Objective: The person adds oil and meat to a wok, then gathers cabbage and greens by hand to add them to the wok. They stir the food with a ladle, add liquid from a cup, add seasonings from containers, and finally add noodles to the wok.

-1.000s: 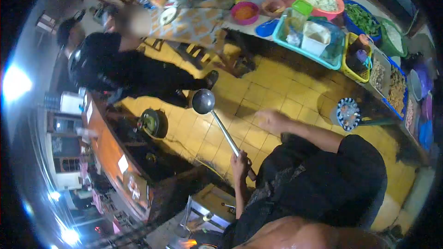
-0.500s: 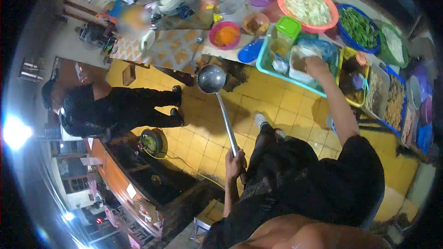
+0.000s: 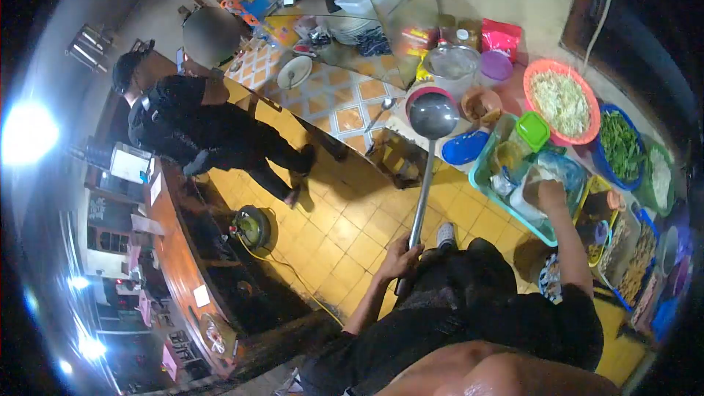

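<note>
My left hand is closed around the lower handle of a long metal ladle. The ladle's round bowl hangs in front of the pink bowl at the counter's edge and hides most of it. My right hand reaches down into a white tub, which stands in a turquoise basket. Its fingers are hidden, so their grip does not show. A green-lidded box and a clear container of brownish stuff share the basket.
Shredded cabbage and leafy greens sit in bowls beyond the basket. A blue lid lies left of it. A person in black stands left by the tiled counter. A hose crosses the floor.
My view has turned, shifting the counter right and down. The ladle's bowl has moved from over the floor to in front of the pink bowl. My right hand stays at the white tub.
</note>
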A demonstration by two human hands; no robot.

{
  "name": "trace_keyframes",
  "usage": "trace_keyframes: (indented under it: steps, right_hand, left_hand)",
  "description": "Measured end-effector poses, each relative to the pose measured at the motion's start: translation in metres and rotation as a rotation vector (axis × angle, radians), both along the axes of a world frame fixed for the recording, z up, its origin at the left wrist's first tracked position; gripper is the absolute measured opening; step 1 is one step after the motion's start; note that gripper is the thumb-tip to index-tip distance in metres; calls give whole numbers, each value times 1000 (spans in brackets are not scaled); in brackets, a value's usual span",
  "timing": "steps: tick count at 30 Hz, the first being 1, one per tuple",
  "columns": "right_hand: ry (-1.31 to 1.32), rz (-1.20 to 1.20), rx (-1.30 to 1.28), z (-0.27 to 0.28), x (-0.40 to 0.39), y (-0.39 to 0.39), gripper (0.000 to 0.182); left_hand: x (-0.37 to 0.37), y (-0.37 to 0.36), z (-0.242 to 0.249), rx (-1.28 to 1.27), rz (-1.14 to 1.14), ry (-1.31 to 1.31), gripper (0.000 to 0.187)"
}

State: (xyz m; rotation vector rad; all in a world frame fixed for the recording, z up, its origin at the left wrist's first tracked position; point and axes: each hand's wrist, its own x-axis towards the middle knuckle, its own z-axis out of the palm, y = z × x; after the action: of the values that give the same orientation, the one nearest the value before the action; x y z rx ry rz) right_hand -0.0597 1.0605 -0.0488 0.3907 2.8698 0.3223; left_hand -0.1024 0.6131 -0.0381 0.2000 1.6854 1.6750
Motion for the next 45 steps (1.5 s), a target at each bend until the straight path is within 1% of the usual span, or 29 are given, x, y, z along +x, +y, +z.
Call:
trace_keyframes:
  steps: [1,3,4,5,6,7,8,10,11,13,14,16,17,18,19,20,21,22,23,24,26,27,29,32,33,37,39,41,45]
  right_hand:
    - [-1,17,10,0,-1,1,14]
    - [177,-154,56,1,-1,-5,14]
    - [179,-131,55,-2,-2,-5,14]
    - [82,-114,26,-6,-4,-4,13]
    - [-11,-88,0,-10,-8,-4,13]
    - [-44,-144,-49,-12,-11,-7,13]
    - [-80,-199,-95,-11,-13,-11,14]
    - [-93,-24,-77,6,-7,-10,14]
    - [-87,-2,-71,17,-5,-6,14]
    - [-91,64,-289,32,-3,3,14]
    - [-94,70,-286,30,-3,9,14]
    - [75,124,-438,26,8,25,14]
    - [54,46,-517,46,10,23,15]
    - [110,58,-511,44,15,30,16]
    - [159,49,-504,41,23,39,19]
    - [12,31,-533,64,21,36,26]
    - [87,20,-517,44,29,51,28]
    - [159,-5,-595,48,34,52,28]
    - [94,38,-547,41,34,61,26]
    - [200,29,-672,61,37,52,22]
    - [149,2,-760,68,41,59,17]
    - [195,22,-758,74,49,59,15]
    - [245,24,-756,76,52,58,14]
    - [187,-35,-803,75,56,59,15]
    - [202,-3,-776,75,56,60,15]
    - [172,59,-750,76,58,61,15]
    - [183,42,-774,75,59,63,14]
    - [190,23,-795,76,58,66,14]
    - [176,-20,-708,86,53,65,15]
  left_hand:
    - [-5,3,8,-74,0,62,25]
    - [-11,11,19,-62,0,38,29]
    - [-13,12,21,-57,-15,22,34]
    - [-14,11,13,-58,15,23,34]
    - [-17,12,1,-58,-45,98,39]
    - [-18,14,-6,-62,-102,175,44]
    - [-16,18,-9,-65,-63,182,44]
    - [-13,25,-11,-21,-75,319,46]
    - [-12,32,25,-101,-122,286,45]
    - [-9,40,23,-80,-122,312,45]
    - [-7,43,23,-61,-149,331,45]
    - [-6,50,27,-38,-143,321,46]
    - [-6,54,31,-120,-167,268,45]
    - [-2,59,33,-199,-214,203,45]
    - [-1,62,43,-124,-202,225,42]
    - [7,65,6,69,-117,67,40]
    - [1,70,47,-185,-220,220,38]
    - [8,74,45,-33,-152,170,37]
    - [0,79,64,-109,-252,125,36]
    - [8,79,42,-98,-137,76,36]
    - [8,80,25,-171,-189,109,32]
    - [12,85,32,-174,-239,109,32]
    - [13,92,46,-126,-225,127,25]
    - [14,92,35,-172,-269,131,22]
    - [15,91,32,-175,-275,130,22]
    - [17,95,37,-93,-248,182,21]
    - [16,93,38,-64,-242,193,22]
    - [14,89,39,-212,-327,248,23]
    - [17,84,47,-216,-313,247,24]
